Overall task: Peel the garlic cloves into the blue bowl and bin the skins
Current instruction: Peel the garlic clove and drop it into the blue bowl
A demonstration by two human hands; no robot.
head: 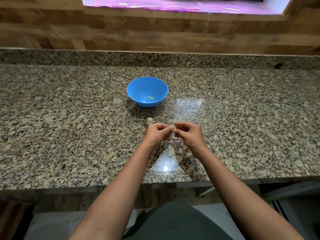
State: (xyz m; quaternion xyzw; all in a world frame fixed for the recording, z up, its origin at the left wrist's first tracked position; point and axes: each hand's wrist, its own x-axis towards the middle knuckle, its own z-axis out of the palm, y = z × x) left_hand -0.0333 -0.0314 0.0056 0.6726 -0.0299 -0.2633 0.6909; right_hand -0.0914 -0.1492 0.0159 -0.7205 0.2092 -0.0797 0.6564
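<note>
head view: both hands [173, 133] pinch one pale, papery garlic clove [173, 127] between fingertips.

The bowl [138, 87] is bright blue, with pale yellow-green peeled cloves [150, 98] in it. The counter [69, 118] is speckled all over with tan, grey and black spots. The garlic piece [149, 120] and the garlic clove [173, 127] are creamy white. The wall [121, 32] at the counter's back edge is brown wood planks. The window [173, 4] glows pink and purple.
</note>
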